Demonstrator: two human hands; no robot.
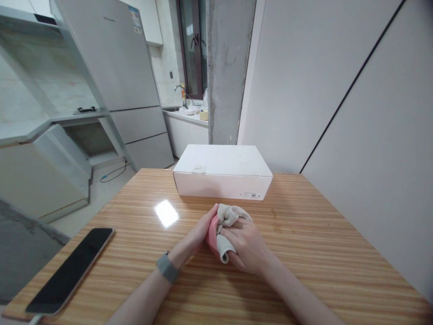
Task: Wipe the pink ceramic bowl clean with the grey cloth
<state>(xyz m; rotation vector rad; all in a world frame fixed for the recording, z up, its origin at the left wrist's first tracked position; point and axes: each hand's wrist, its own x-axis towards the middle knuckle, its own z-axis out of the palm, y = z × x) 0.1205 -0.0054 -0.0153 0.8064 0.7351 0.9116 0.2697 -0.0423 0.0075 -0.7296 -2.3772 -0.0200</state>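
Note:
Near the middle of the wooden table (297, 225), my left hand (202, 227) is wrapped around the left side of a pink bowl-like container (212, 237). Most of the container is covered, so its full shape is hidden. A light grey cloth (226, 246) lies bunched in and over it, with a fold hanging across its near side. My right hand (246, 243) presses into the cloth from the right, fingers curled over it and partly buried in the folds. A grey band (167, 267) circles my left wrist.
Just beyond my hands sits a closed white box (223, 185). A black-screened phone (71, 273) with a white cable lies at the table's left edge. A pale wall (338, 113) borders the right. Behind stand a fridge (111, 58) and a sink counter (186, 128).

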